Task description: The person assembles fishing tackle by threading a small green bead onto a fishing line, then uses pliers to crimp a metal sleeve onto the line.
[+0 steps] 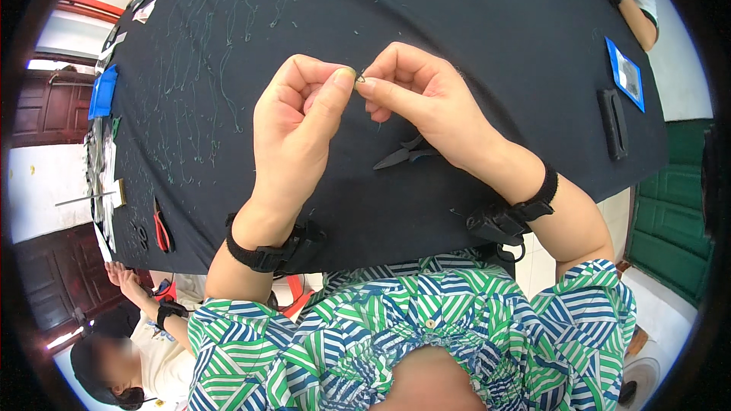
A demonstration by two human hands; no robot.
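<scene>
Over the dark cloth, my left hand (pixel 298 110) and my right hand (pixel 426 95) meet with thumbs and forefingers nearly touching. Each pinches a tiny dark looped piece (pixel 361 76), thin like wire or thread; its kind is too small to tell. A short bit of greenish thread hangs beneath my right fingers. Just below the right hand lie dark long-nose pliers (pixel 396 157), their handles partly hidden by that hand. Black straps with small boxes circle both my wrists.
Many thin green threads (pixel 205 68) spread over the black cloth (pixel 343 0) at left. Red-handled pliers (pixel 161 230) and scissors (pixel 140 236) lie near the left edge. At right are a blue-edged packet (pixel 627 76) and a black case (pixel 612 124). Co-workers sit around the table.
</scene>
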